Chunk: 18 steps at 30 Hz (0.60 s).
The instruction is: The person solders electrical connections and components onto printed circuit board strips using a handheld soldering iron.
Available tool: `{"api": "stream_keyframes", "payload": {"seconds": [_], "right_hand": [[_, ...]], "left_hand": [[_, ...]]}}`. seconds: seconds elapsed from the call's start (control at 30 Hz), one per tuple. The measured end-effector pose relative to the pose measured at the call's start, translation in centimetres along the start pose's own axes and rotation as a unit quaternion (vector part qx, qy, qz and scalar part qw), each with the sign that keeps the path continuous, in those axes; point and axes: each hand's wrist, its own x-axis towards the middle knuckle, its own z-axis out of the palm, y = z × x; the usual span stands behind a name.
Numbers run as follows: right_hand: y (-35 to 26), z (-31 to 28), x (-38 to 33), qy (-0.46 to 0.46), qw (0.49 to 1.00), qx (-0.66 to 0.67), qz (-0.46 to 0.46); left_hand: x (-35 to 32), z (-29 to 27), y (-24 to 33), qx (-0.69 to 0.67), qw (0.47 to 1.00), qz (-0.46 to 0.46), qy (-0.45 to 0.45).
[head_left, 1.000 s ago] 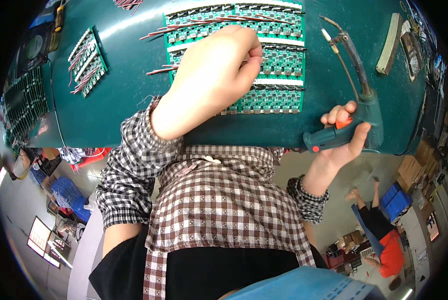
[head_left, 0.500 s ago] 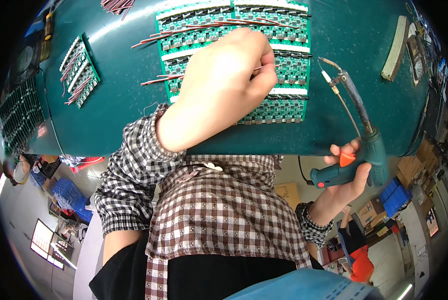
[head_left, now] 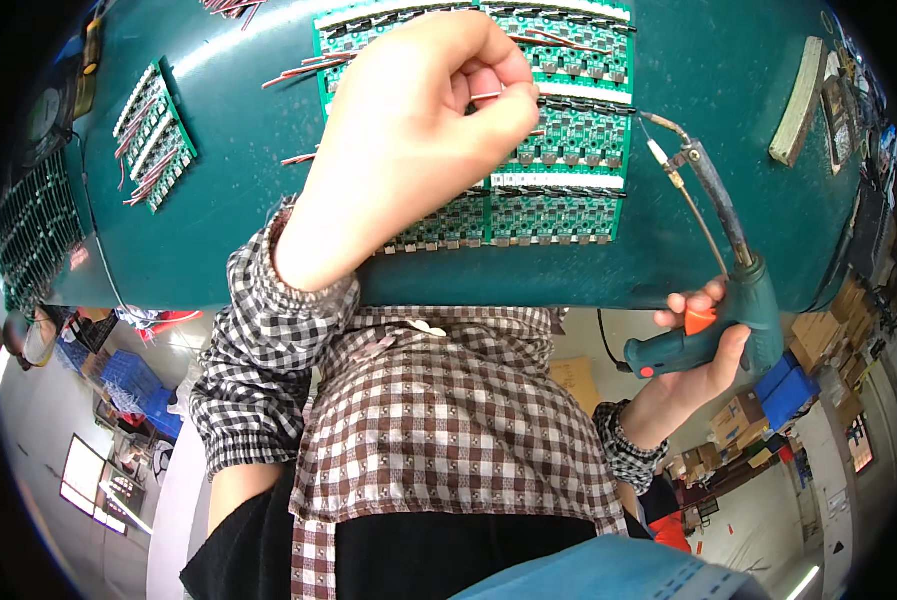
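Note:
My left hand (head_left: 419, 125) is over a green panel of small circuit boards (head_left: 559, 213), its thumb and fingers pinched on a thin red wire (head_left: 487, 96). The hand and wrist hide the middle left of the panel. Red and black wires (head_left: 309, 70) lie across the boards and stick out past the left edge. My right hand (head_left: 704, 380) is wrapped round the handle of a green soldering gun (head_left: 759, 315) with an orange trigger. Its hot tip (head_left: 645, 116) and solder feed tube point toward the panel's right edge, apart from it.
A smaller board panel with wires (head_left: 156, 140) lies on the green table (head_left: 239, 200) at left, near a stack of dark boards (head_left: 39, 230). A bundle of wires (head_left: 234, 6) is at the far edge. A pale bar (head_left: 799, 100) lies at right; a cord runs down the left.
My left hand has moved up and to the left over the panel, still pinching a wire. The soldering gun has barely moved. A person in red at lower right is now mostly hidden.

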Motion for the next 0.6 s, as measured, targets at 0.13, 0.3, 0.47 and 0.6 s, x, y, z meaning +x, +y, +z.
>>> {"api": "stream_keyframes", "payload": {"seconds": [0.13, 0.3, 0.47, 0.6], "right_hand": [[0.1, 0.6, 0.1, 0.023, 0.999, -0.034, 0.003], [0.2, -0.4, -0.6, 0.015, 0.999, -0.030, 0.003], [0.5, -0.2, -0.2, 0.032, 0.999, -0.015, 0.006], [0.1, 0.6, -0.2, 0.014, 1.000, -0.023, 0.007]], "left_hand": [[-0.7, 1.1, 0.2, 0.035, 0.996, 0.084, -0.007], [0.3, -3.5, 1.9, 0.056, 0.993, 0.015, -0.102], [-0.5, -2.2, 0.7, -0.069, 0.996, -0.050, 0.015], [-0.4, 1.4, 0.0, 0.058, 0.994, 0.090, 0.005]]}}
